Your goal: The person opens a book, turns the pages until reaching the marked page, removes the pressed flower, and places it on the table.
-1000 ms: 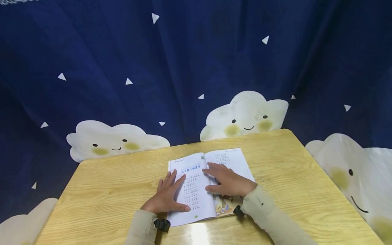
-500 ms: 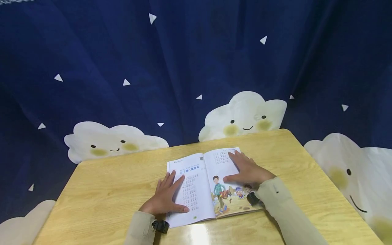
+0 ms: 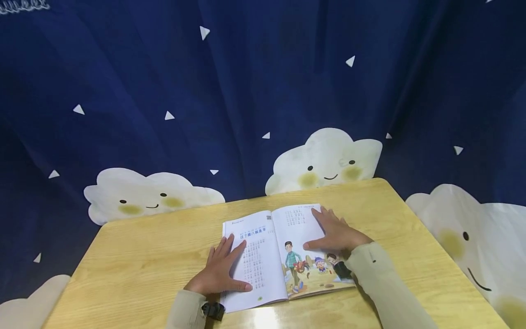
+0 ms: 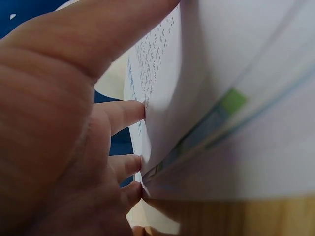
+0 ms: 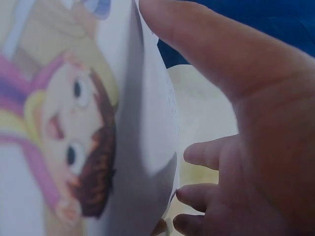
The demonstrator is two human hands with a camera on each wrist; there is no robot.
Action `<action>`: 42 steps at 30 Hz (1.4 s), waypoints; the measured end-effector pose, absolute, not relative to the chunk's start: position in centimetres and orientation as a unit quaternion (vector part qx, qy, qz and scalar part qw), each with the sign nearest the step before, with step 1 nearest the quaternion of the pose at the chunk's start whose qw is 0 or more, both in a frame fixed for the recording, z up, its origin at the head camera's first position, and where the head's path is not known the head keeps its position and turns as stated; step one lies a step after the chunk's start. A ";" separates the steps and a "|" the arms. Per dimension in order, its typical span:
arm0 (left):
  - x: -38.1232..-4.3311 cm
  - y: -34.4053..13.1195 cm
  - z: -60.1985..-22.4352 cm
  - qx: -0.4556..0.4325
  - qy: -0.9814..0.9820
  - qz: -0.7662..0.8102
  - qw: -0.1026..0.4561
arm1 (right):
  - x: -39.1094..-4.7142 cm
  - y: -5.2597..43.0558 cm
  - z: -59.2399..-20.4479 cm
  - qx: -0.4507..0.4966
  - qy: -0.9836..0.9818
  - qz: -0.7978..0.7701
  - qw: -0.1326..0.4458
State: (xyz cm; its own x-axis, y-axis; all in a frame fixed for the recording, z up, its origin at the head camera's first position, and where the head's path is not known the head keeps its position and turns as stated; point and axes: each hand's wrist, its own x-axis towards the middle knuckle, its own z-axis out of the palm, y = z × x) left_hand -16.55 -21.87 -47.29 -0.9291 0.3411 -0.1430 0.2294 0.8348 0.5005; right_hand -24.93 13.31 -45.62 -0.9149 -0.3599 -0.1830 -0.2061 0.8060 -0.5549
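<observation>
An open book (image 3: 263, 256) lies on the wooden table, its left page printed with text under a blue heading. On its right page are a few lines of text above a colour picture (image 3: 302, 272) of a person with a rooster and children. My left hand (image 3: 218, 270) rests on the left page with fingers and thumb spread; in the left wrist view its fingertips (image 4: 134, 109) touch the paper near the outer edge. Over the right page's outer side lies my right hand (image 3: 339, 233), thumb and fingers spread, its thumb tip (image 5: 152, 12) at the paper in the right wrist view.
The wooden table (image 3: 152, 256) extends to both sides of the book. Behind it hangs a dark blue curtain (image 3: 238, 91) with white smiling clouds and small triangles. A black wrist camera (image 3: 213, 310) sits at the left sleeve.
My right hand has moved from the book's middle to the outer side of the right page, uncovering the picture. The left hand stays on the left page. The head view has tilted up slightly.
</observation>
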 end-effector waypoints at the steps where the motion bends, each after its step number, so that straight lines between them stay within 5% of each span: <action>1: -16.5 -21.8 -47.4 0.146 0.952 0.244 0.115 | -24.9 13.3 -45.7 -0.150 0.939 -0.274 0.142; 42: -16.4 -22.1 -47.4 0.149 0.952 0.243 0.111 | -24.6 14.3 -43.6 -0.176 0.905 -0.361 0.138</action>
State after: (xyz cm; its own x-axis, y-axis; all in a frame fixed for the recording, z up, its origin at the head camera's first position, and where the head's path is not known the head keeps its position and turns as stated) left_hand -16.42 -22.10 -47.39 -0.9305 0.3387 -0.1394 0.2306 0.8374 0.4955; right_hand -24.63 14.27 -43.63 -0.8999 -0.4184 -0.1231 -0.2191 0.6777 -0.7019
